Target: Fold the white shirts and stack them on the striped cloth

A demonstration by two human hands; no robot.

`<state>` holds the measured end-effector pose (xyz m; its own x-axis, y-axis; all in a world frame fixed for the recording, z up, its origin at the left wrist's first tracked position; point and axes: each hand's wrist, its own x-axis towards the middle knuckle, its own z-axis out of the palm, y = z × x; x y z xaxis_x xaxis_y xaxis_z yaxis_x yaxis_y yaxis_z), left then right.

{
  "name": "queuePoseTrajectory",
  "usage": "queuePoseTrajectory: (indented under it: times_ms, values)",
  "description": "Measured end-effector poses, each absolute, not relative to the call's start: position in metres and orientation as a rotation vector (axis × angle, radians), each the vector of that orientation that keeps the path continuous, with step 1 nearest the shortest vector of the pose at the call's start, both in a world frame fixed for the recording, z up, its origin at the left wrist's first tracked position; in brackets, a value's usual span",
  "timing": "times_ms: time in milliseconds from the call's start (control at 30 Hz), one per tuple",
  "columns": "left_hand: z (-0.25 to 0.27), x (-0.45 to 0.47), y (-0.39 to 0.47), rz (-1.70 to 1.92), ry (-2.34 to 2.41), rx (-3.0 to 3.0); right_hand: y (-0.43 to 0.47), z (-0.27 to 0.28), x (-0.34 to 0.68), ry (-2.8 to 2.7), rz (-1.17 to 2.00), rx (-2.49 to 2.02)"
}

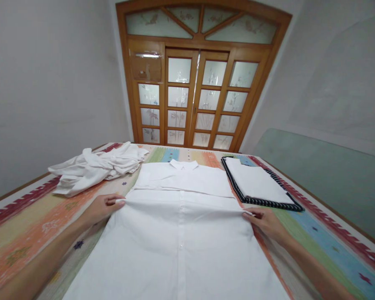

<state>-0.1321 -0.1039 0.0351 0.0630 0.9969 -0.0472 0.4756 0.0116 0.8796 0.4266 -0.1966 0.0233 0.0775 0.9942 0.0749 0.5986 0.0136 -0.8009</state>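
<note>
A white button-up shirt (162, 241) lies spread out in front of me, its collar pointing away and its button strip running down the middle. The sleeves appear folded across the upper chest. My left hand (104, 206) pinches the shirt's left edge just below the chest. On the opposite edge, at about the same height, my right hand (261, 221) grips the fabric between thumb and fingers. Between both hands the cloth is pulled into a slightly raised crosswise ridge. The shirt's lower end runs out of view at the bottom.
A crumpled white garment (96, 166) lies at the far left. At the right sits a flat stack of folded clothes (256, 179), white over black with stripes. A colourful patterned cloth (71, 210) covers the table. Wooden glass-paned doors (192, 96) stand beyond.
</note>
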Motion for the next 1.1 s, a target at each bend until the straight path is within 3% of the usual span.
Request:
queuePoseTrajectory:
  times_ms: [167,433,1100]
  values:
    - [0.037,-0.128,-0.098,0.895,1.520,1.815,-0.192,0.024,0.427,-1.658,0.474,-1.641]
    - [0.039,-0.122,-0.095,0.981,1.334,1.759,-0.186,0.027,0.419,-1.613,0.596,-1.623]
    - [0.029,-0.111,-0.081,0.767,1.718,2.024,-0.165,0.004,0.414,-1.674,0.192,-1.847]
